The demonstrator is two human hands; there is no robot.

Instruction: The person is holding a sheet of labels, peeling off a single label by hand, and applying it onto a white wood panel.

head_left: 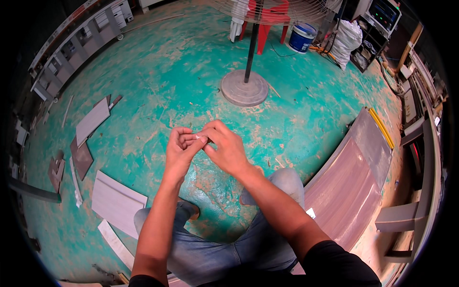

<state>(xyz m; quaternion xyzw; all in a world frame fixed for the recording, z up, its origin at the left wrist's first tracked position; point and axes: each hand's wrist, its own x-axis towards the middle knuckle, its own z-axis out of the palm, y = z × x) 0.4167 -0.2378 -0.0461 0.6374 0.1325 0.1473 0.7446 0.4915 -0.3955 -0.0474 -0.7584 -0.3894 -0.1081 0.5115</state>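
Two hands meet over the green floor [158, 86], fingertips touching. Head view: left hand [180, 149] curled, fingers bent inward; right hand [225, 148] comes across from the right, thumb and forefinger pinched together on a small white scrap [200, 137], which sits between both hands' fingertips. Left fingers also close on the scrap. What the scrap is, too small to tell. Below the hands: knees in blue jeans [224, 248], person seated. Beyond the hands: round fan base [244, 88] with its black pole. Left of the hands: grey panels [117, 202] lying flat on the floor. Right of the hands: long curved grey sheet [351, 182], yellow strip at its far edge.
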